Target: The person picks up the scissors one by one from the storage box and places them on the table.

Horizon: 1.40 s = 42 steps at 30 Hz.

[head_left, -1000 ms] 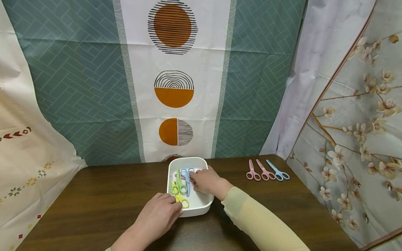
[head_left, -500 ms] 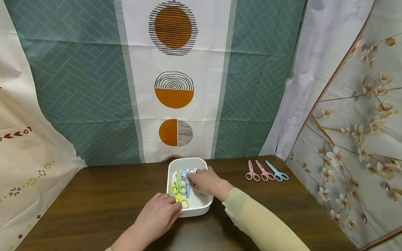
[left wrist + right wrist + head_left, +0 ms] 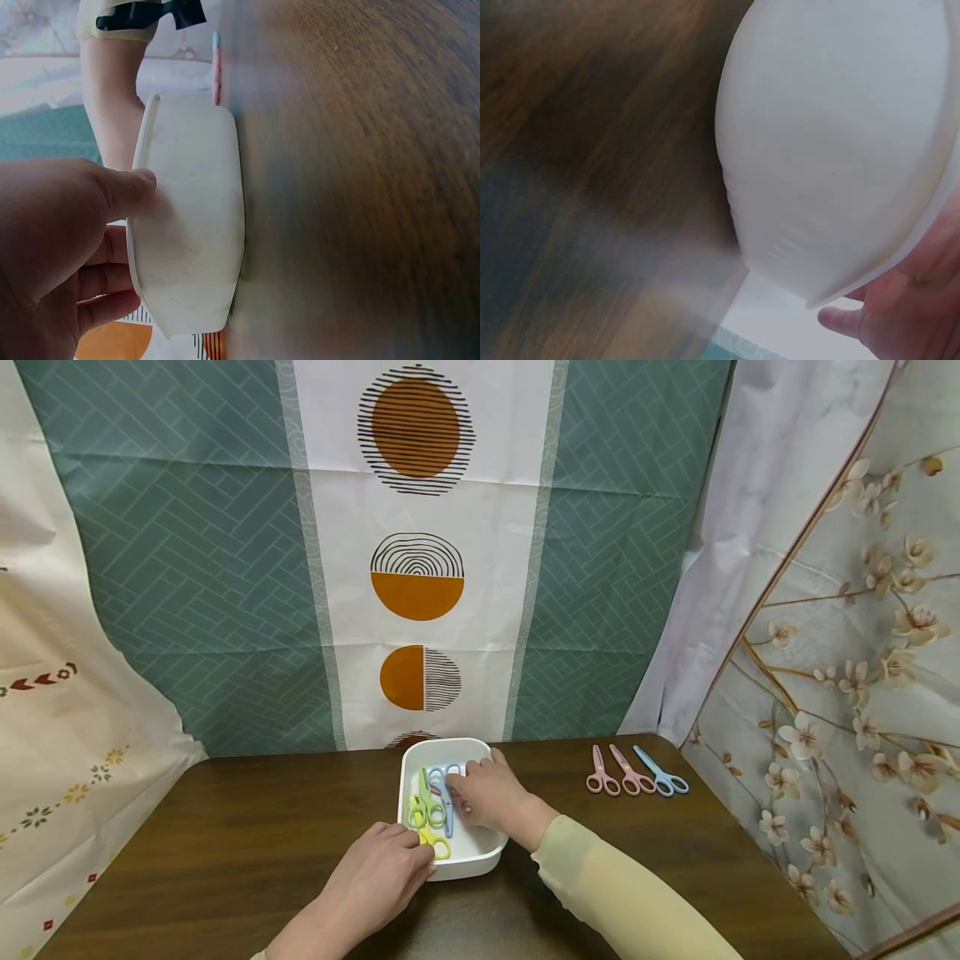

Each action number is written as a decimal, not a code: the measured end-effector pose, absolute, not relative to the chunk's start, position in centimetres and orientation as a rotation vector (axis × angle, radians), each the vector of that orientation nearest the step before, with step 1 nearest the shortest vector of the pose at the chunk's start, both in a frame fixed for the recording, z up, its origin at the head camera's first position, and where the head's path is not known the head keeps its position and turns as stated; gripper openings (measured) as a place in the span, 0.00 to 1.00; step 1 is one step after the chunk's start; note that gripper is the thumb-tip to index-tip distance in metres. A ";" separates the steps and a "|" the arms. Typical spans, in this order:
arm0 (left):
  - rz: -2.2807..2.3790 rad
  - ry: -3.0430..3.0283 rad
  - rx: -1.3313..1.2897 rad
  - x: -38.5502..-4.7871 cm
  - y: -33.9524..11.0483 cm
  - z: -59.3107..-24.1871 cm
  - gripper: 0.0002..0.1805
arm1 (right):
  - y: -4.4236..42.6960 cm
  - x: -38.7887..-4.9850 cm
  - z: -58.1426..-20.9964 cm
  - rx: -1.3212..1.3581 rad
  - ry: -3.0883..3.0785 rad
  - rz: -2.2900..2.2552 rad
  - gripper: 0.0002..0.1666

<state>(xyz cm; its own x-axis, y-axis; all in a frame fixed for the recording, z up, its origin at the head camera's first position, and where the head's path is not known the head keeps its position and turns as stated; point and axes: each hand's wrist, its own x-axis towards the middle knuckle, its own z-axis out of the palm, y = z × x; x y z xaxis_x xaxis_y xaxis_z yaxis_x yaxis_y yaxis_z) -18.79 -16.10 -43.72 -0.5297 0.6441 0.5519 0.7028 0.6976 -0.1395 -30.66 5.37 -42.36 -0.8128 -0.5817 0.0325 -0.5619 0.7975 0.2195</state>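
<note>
A white bin holds green scissors, yellow scissors and blue scissors, with part of something pink under the blue pair. My left hand grips the near-left rim; the left wrist view shows the thumb on the bin's outer wall and fingers curled over the rim. Inside the bin's right side, my right hand has its fingertips at the blue scissors' handles. Whether they pinch anything is hidden. In the right wrist view, the bin wall hides most of that hand.
Two pink scissors and one blue pair lie side by side at the back right of the brown table. Patterned curtains hang behind the table and at both sides.
The blue scissors in the bin have shifted slightly toward the near side. My right hand has moved a little within the bin; my left hand keeps its place on the rim.
</note>
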 end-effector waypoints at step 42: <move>-0.136 -2.355 -1.029 -18.9 -16.1 -43.7 0.15 | 12.3 -27.9 -42.0 0.752 -2.483 0.258 0.18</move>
<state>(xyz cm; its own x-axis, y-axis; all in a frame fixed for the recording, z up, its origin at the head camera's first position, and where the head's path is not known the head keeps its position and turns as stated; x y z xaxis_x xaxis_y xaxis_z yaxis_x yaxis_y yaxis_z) -18.89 -16.06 -43.75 -0.5483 0.6455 0.5316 0.7026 0.7004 -0.1257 -27.94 12.33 -42.01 -0.7056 -0.4608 0.5383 -0.5616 0.8269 -0.0283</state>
